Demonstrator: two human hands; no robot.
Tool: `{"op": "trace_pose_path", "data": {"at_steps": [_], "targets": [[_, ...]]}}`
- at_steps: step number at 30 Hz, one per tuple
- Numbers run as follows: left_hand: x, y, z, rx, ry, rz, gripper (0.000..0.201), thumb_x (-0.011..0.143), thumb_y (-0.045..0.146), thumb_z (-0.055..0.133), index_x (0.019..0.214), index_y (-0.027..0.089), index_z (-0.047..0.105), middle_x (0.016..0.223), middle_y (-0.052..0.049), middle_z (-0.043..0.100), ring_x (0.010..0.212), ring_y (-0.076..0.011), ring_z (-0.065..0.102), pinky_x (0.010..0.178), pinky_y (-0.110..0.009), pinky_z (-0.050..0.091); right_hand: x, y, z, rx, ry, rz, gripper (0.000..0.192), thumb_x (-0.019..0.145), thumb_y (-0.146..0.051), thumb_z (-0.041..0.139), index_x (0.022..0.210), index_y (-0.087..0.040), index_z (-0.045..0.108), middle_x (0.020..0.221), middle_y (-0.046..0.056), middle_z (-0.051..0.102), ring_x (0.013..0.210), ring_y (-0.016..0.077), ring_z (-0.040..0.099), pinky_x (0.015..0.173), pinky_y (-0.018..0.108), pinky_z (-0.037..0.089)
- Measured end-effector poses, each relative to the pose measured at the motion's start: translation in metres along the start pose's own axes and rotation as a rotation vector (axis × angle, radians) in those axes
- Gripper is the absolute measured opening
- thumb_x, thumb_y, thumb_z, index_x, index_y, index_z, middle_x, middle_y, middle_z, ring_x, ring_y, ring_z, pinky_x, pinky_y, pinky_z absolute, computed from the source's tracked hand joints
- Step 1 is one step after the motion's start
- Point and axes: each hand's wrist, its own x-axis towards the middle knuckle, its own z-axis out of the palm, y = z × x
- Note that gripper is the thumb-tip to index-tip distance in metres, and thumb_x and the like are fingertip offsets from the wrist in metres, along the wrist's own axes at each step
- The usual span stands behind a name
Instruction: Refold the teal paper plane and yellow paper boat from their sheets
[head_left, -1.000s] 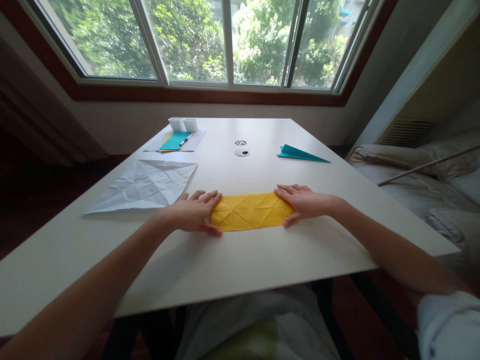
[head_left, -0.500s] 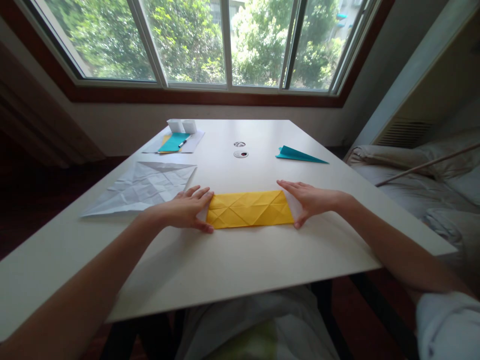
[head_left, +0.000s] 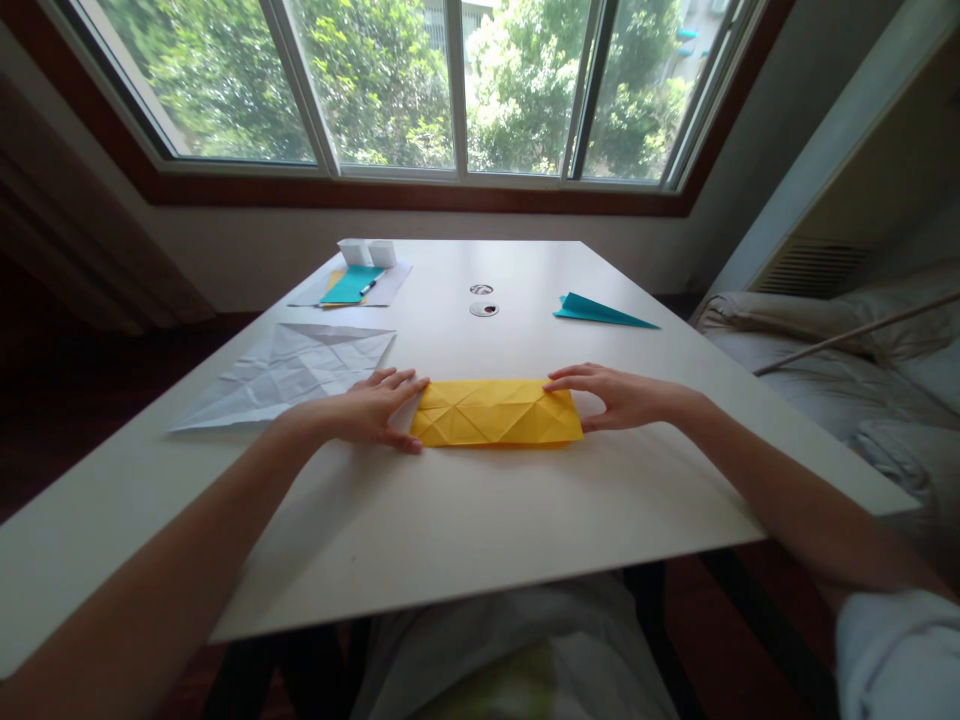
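A yellow paper strip (head_left: 495,413), folded and full of diagonal creases, lies flat on the white table (head_left: 480,510) in front of me. My left hand (head_left: 371,412) rests at its left end, fingertips and thumb pinching that edge. At the right end, my right hand (head_left: 615,396) has its fingers on the far corner and its thumb at the near edge.
A creased white sheet (head_left: 289,372) lies to the left. A teal folded paper plane (head_left: 600,311) sits far right. At the back are a teal sheet with a pen (head_left: 352,284), small white boxes (head_left: 367,251) and a round cable hole (head_left: 484,308). A bed (head_left: 847,370) stands right of the table.
Both hands slid off the top of the yellow strip to its two ends and now grip the edges. The strip looks slightly narrower and shifted a little away from me.
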Motion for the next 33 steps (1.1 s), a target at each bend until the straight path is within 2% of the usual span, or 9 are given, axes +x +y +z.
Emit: {"op": "trace_pose_path", "data": {"at_steps": [6,10,14,19,23,26,29,33], "targets": [[-0.002,0.000,-0.001,-0.007,0.014,0.009,0.109,0.060,0.076,0.051,0.144,0.016,0.015,0.150,-0.018,0.011,0.136,-0.0365,0.004,0.107,-0.048,0.015,0.000,-0.005,-0.003,0.051,-0.004,0.006,0.056,0.078,-0.049,0.055,0.129,-0.026,0.049,0.134,0.007,0.046,0.124,0.0250,0.038,0.103,0.042,0.032],[-0.001,-0.002,-0.001,-0.034,0.013,0.022,0.106,0.062,0.076,0.049,0.144,0.017,0.015,0.150,-0.016,0.011,0.137,-0.0349,0.005,0.107,-0.047,0.015,0.002,-0.008,-0.004,0.126,0.013,0.002,0.045,0.081,-0.049,0.052,0.117,-0.025,0.060,0.125,0.007,0.055,0.117,0.0232,0.046,0.101,0.038,0.035],[0.001,-0.004,-0.002,-0.031,0.033,0.024,0.095,0.070,0.074,0.041,0.143,0.017,0.020,0.149,-0.014,0.018,0.137,-0.0312,0.010,0.108,-0.043,0.015,0.005,-0.010,-0.002,0.209,0.083,-0.024,0.036,0.083,-0.047,0.049,0.103,-0.023,0.068,0.108,0.008,0.065,0.101,0.0220,0.056,0.090,0.036,0.043],[0.003,-0.004,-0.004,-0.020,0.127,0.064,0.085,0.077,0.071,0.031,0.141,0.016,0.027,0.145,-0.012,0.031,0.134,-0.0291,0.021,0.107,-0.040,0.018,0.007,-0.010,0.000,0.375,0.190,0.127,0.040,0.082,-0.051,0.049,0.094,-0.017,0.069,0.085,0.006,0.068,0.074,0.0173,0.061,0.069,0.031,0.051],[0.003,0.000,-0.005,0.008,0.187,0.062,0.089,0.075,0.073,0.033,0.140,0.014,0.029,0.140,-0.015,0.038,0.129,-0.0304,0.030,0.104,-0.038,0.023,0.010,-0.006,0.002,0.724,0.313,0.276,0.044,0.077,-0.053,0.056,0.098,-0.015,0.064,0.089,0.007,0.067,0.071,0.0150,0.063,0.067,0.031,0.055],[0.004,0.001,-0.003,0.029,0.225,0.058,0.089,0.073,0.072,0.037,0.139,0.014,0.030,0.139,-0.015,0.039,0.128,-0.0300,0.032,0.104,-0.038,0.024,0.013,0.002,0.004,0.839,0.392,0.386,0.042,0.074,-0.048,0.063,0.100,-0.015,0.061,0.094,0.008,0.067,0.072,0.0151,0.065,0.068,0.031,0.056],[0.006,-0.002,0.000,0.042,0.232,0.074,0.085,0.072,0.071,0.041,0.137,0.017,0.036,0.139,-0.013,0.040,0.128,-0.0292,0.032,0.104,-0.038,0.023,0.014,0.012,0.006,0.746,0.406,0.460,0.043,0.074,-0.040,0.065,0.107,-0.016,0.056,0.086,0.008,0.068,0.067,0.0156,0.065,0.064,0.031,0.055],[0.009,-0.007,0.004,0.023,0.211,0.102,0.081,0.073,0.071,0.041,0.134,0.018,0.041,0.138,-0.013,0.040,0.129,-0.0286,0.030,0.104,-0.037,0.023,0.010,0.025,0.005,0.344,0.344,0.501,0.046,0.073,-0.032,0.065,0.114,-0.016,0.053,0.078,0.005,0.067,0.070,0.0176,0.064,0.069,0.032,0.052]]}}
